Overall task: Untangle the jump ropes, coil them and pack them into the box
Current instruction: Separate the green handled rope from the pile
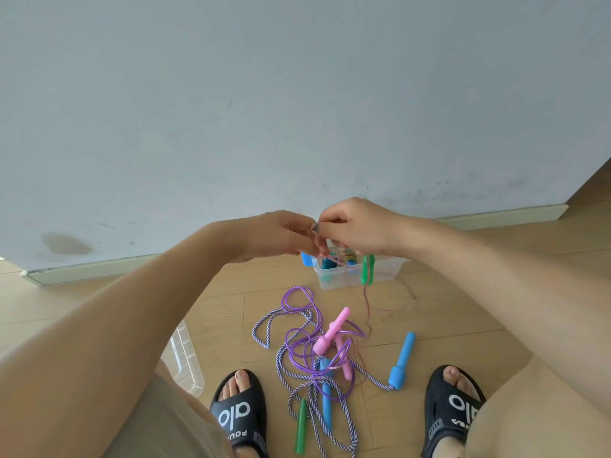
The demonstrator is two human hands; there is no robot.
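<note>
Both hands met above the clear box [390, 274]: left hand [281, 236] and right hand [357, 226] pinched 1 thin pinkish rope [366, 302], green handle [367, 269] dangling; tangled ropes [314, 352] lay on the floor [463, 309]

Single head-worn wide-angle view, looking forward and steeply down.

Camera sat above the person's own forearms, which entered from the lower left and lower right corners; both hands met near frame centre, close to the lens. The floor [463, 292] filled the lower half, with both slippered feet at the bottom edge directly under the camera. The wall [297, 94] took the whole upper half, facing the view, its baseboard [99, 269] bowed by lens distortion. The clear box [383, 276] stood further off, near the wall. No second view recorded.
</note>
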